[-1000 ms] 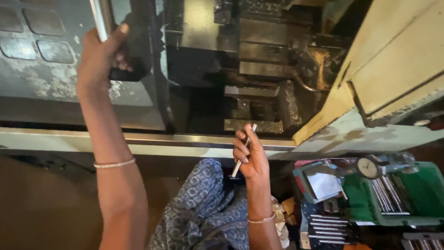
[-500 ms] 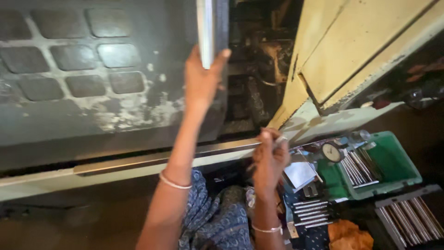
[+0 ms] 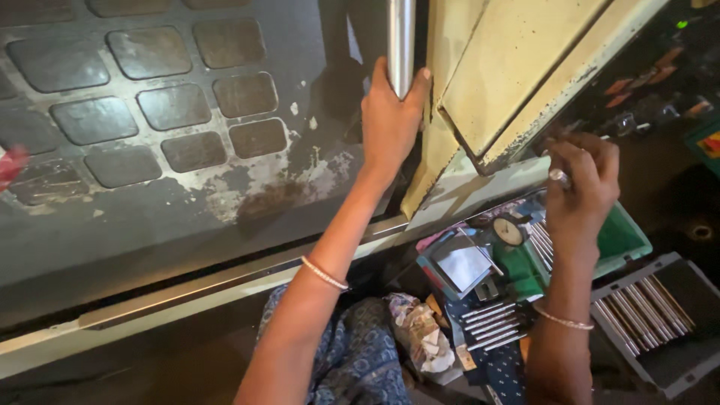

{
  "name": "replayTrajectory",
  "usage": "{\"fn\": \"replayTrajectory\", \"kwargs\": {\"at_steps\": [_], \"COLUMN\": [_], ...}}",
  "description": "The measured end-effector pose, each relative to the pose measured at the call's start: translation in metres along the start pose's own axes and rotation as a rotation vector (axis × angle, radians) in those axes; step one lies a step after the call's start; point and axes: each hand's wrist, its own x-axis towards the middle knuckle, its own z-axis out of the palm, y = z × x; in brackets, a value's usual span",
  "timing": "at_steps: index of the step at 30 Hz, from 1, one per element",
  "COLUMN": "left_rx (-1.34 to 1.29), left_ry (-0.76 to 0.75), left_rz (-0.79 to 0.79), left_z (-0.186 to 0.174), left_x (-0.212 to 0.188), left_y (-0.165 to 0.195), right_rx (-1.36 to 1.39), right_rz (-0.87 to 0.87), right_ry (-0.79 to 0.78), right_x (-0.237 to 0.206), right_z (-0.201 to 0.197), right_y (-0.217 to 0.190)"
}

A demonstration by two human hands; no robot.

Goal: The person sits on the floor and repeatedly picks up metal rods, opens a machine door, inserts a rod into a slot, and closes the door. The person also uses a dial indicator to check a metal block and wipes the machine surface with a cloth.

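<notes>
My left hand grips the vertical steel handle bar of a dark sliding machine door with square window panels. The door's edge sits against the cream machine casing. My right hand is raised at the right and holds a short shiny metal rod between its fingers, above a green tray. Both wrists wear thin bangles.
Below the machine's sill stand a green tray with a dial gauge, a grey tray of metal rods, more rods and a crumpled cloth. A patterned blue garment covers my lap.
My left hand has slid the door to the right until the machine's opening is covered. My right hand, with the rod, has moved right and upward away from the sill.
</notes>
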Motion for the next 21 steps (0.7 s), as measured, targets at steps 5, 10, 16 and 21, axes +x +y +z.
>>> {"fn": "replayTrajectory", "kwargs": {"at_steps": [5,10,16,21], "left_rx": [0.017,-0.013,-0.031,0.003], "left_ry": [-0.001,-0.010,-0.002,-0.011], "left_rz": [-0.004,-0.013,-0.053,-0.055], "left_z": [0.001,0.002,0.009,0.016], "left_x": [0.005,0.002,0.000,-0.001], "left_y": [0.002,0.005,0.013,0.019], "right_rx": [-0.019,0.016,0.004,-0.180], "right_rz": [-0.038,0.026,0.059,-0.081], "right_ry": [0.010,0.050,0.110,0.169], "right_x": [0.009,0.008,-0.001,0.011], "right_z": [0.002,0.005,0.013,0.009], "right_y": [0.012,0.006,-0.023,-0.052]}}
